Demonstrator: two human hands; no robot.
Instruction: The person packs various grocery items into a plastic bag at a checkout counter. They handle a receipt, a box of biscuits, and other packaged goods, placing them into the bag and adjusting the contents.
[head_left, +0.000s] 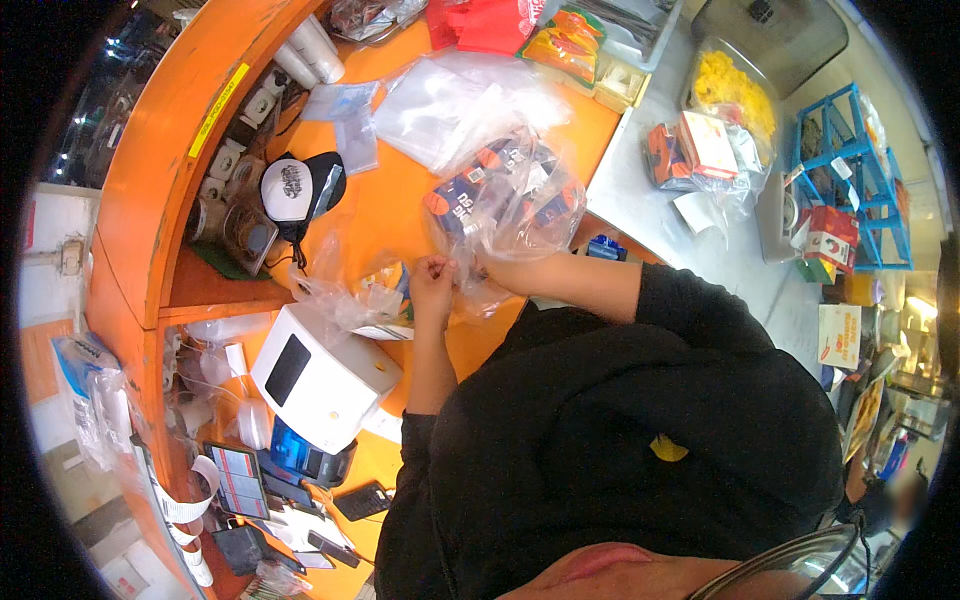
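Observation:
On the orange counter (360, 210) lies a clear plastic bag (551, 225) with dark blue and orange printed boxes (469, 195) inside. My left hand (433, 279) is at the gathered end of this bag, fingers bent and fingertips together at the plastic. Close beside it, my right hand (501, 271) grips the bunched plastic, its fingers partly hidden by the film. Flat clear plastic bags (427, 112) are spread just beyond the filled one. Crumpled clear plastic (330, 292) lies near my left hand.
A white printer-like machine (322, 375) stands at the left, near a black and white cap (289, 191). Phones (364, 501) and a tablet (236, 480) lie lower left. The steel table (637, 180) at right holds another filled bag (705, 154) and a blue rack (855, 180).

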